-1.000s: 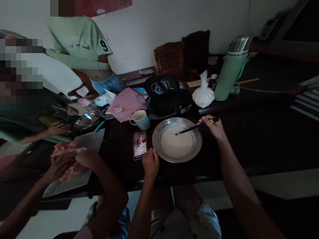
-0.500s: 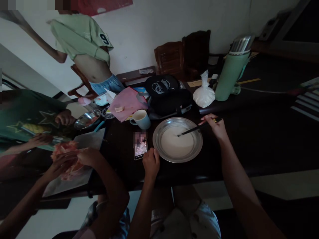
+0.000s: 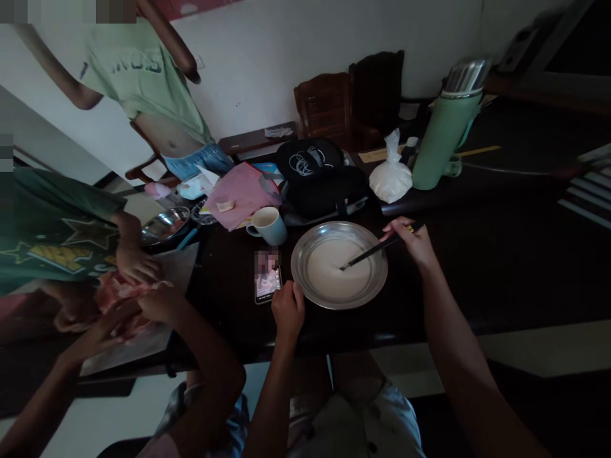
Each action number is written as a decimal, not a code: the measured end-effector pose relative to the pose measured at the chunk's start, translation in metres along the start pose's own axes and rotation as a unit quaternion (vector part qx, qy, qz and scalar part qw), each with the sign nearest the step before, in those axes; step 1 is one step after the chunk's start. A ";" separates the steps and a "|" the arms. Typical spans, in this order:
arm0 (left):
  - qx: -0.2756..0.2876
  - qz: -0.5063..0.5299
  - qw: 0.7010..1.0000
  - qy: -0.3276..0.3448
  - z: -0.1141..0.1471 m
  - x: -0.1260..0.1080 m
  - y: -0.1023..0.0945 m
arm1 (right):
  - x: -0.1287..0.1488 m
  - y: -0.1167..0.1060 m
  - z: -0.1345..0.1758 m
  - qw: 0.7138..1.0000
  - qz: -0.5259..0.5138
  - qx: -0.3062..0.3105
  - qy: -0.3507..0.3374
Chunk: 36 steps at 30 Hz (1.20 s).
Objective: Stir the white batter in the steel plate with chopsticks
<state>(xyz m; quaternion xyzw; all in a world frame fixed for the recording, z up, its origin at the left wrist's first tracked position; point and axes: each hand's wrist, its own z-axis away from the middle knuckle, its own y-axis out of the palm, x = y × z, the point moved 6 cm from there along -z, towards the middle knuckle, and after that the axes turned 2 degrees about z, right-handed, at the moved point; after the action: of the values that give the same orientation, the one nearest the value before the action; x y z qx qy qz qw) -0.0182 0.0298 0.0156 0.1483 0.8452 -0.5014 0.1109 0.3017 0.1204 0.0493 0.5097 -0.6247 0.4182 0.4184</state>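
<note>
A round metal basin (image 3: 377,287) with a pale, milky batter sits on the dark table in front of me. My right hand (image 3: 414,242) grips a pair of dark chopsticks (image 3: 370,254), whose tips rest in the batter near the middle. My left hand (image 3: 287,310) is curled against the basin's near left rim, steadying it. A phone (image 3: 266,284) with a lit screen lies just left of the basin.
A mug (image 3: 268,226), black bag (image 3: 319,178), white powder bag (image 3: 390,179) and green thermos (image 3: 443,130) stand behind the basin. At left, another person's hands (image 3: 143,305) handle raw meat on a board; a second metal bowl (image 3: 165,226) and two other people are there.
The chopstick tips have moved slightly within the batter, toward me. At left, a person in a dark green shirt has leaned in over the meat, and the standing person has raised both arms.
</note>
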 end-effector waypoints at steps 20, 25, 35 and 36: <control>-0.015 0.009 1.000 0.012 0.000 -0.001 0.000 | 0.008 0.027 0.005 0.993 0.023 0.112 -0.025; -0.014 0.005 1.000 0.013 -0.001 -0.001 0.000 | 0.003 0.004 0.000 1.000 0.008 0.002 -0.005; -0.017 0.004 1.000 0.015 -0.001 -0.001 -0.001 | 0.008 0.025 0.005 0.994 0.032 0.098 -0.032; -0.016 0.005 1.000 0.014 -0.002 0.000 -0.001 | 0.008 0.023 0.004 0.995 0.039 0.086 -0.037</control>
<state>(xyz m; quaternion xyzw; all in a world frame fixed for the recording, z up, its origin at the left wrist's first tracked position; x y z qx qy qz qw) -0.0182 0.0309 0.0169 0.1582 0.8540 -0.4846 0.1037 0.2776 0.1171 0.0533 0.5343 -0.6206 0.4671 0.3335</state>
